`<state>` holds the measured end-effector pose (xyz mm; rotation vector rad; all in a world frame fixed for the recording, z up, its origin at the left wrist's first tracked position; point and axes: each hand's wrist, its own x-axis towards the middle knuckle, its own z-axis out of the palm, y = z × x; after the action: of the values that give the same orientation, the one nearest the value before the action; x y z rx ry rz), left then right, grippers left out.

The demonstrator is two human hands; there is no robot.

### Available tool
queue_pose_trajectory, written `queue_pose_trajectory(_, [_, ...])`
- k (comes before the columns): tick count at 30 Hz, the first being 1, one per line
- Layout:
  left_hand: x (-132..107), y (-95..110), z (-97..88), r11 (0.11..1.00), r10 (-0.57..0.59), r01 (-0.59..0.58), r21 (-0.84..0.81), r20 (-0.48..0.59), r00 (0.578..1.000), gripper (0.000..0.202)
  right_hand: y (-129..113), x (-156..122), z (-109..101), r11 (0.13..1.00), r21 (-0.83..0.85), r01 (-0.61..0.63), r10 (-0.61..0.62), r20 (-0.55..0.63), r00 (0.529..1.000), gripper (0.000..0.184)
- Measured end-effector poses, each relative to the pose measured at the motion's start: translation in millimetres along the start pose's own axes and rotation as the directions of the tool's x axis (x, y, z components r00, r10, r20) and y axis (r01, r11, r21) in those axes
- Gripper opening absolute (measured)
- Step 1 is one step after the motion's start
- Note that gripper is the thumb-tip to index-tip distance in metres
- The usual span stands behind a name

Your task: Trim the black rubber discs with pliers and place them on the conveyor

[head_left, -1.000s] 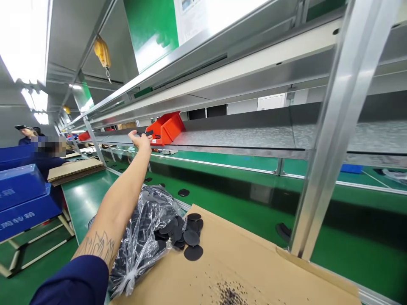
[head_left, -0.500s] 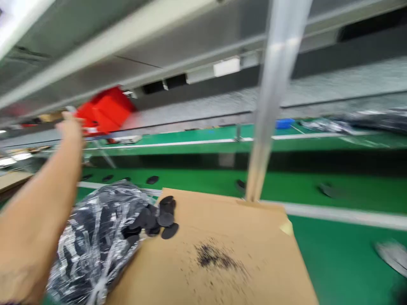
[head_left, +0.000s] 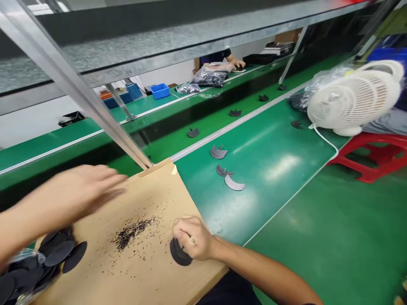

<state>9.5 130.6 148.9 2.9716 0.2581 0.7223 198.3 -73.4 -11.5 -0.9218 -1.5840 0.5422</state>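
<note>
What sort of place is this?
Probably a factory assembly line: a conveyor-like green strip bears spaced dark parts, small black bits lie on cardboard, and a co-worker's hand shows beyond.

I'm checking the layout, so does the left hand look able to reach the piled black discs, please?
Probably yes: the left hand is above the cardboard, near the piled black discs, and nothing visible blocks the way.

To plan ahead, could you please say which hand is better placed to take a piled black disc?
Probably the left hand: it's outstretched and nearer the black discs; the right hand holds a small part.
</note>
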Motion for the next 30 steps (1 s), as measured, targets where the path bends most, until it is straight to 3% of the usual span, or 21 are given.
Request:
queue_pose_trajectory(1, [17,10,20.7,0.994,0.079,-0.091,0.053,0.199,0.977,0.025,0,-2,1,1.0,-0.014,-0.001,0.001,0.01,1.0,0.039])
queue_pose_trajectory(2, [35,20,45.4,0.982,0.135,-0.173,0.071,0.371,0.919,0.026,1,-3,2,1.0,-0.031,-0.006,0.006,0.017,1.0,0.038])
queue_pose_trajectory(3, [55,29,72.7,0.973,0.172,-0.225,0.055,0.482,0.859,0.028,2,-4,2,0.999,-0.048,-0.015,0.016,0.024,1.0,0.036])
queue_pose_trajectory(4, [74,37,101.5,0.973,0.193,-0.23,0.008,0.519,0.833,0.03,3,-5,3,0.998,-0.063,-0.026,0.028,0.031,0.999,0.034])
queue_pose_trajectory(5, [93,44,130.0,0.97,0.225,-0.239,-0.042,0.528,0.819,0.028,4,-6,4,0.997,-0.073,-0.034,0.036,0.035,0.999,0.031])
queue_pose_trajectory(8, [134,60,202.7,0.957,0.273,-0.197,-0.212,0.433,0.859,0.024,7,-9,7,0.997,-0.069,-0.022,0.025,0.041,0.999,0.026])
queue_pose_trajectory(10, [146,68,233.7,0.928,0.294,-0.167,-0.334,0.379,0.877,0.028,7,-10,8,0.998,-0.07,-0.009,0.013,0.055,0.998,0.024])
queue_pose_trajectory(12, [148,74,250.7,0.904,0.297,-0.138,-0.405,0.362,0.884,0.037,8,-11,8,0.996,-0.09,-0.023,0.031,0.083,0.996,0.022])
queue_pose_trajectory(17, [133,81,254.1,0.916,0.245,-0.091,-0.391,0.365,0.898,0.029,7,-11,9,0.992,-0.12,-0.039,0.054,0.126,0.991,0.024])
queue_pose_trajectory(21, [117,82,244.8,0.936,0.071,0.062,-0.347,0.36,0.93,0.019,5,-7,8,0.995,-0.094,0.026,-0.017,0.091,0.996,0.026])
queue_pose_trajectory(24, [102,80,236.0,0.882,-0.068,0.189,-0.432,0.28,0.958,0.008,3,-2,5,0.995,-0.054,0.079,-0.078,0.022,0.997,0.029])
queue_pose_trajectory(26, [89,76,225.9,0.774,-0.209,0.282,-0.567,0.191,0.959,0.004,1,1,3,0.995,-0.043,0.091,-0.091,-0.001,0.996,0.031])
queue_pose_trajectory(27, [81,73,218.7,0.684,-0.304,0.331,-0.65,0.158,0.939,0.003,0,2,2,0.995,-0.038,0.091,-0.091,-0.005,0.996,0.032])
queue_pose_trajectory(28, [71,69,209.9,0.574,-0.407,0.375,-0.728,0.144,0.902,0.004,-1,3,1,0.996,-0.03,0.089,-0.089,-0.005,0.996,0.033])
queue_pose_trajectory(30, [47,62,187.8,0.349,-0.598,0.434,-0.831,0.159,0.786,0.013,-3,5,0,0.996,-0.003,0.088,-0.088,-0.001,0.996,0.034])
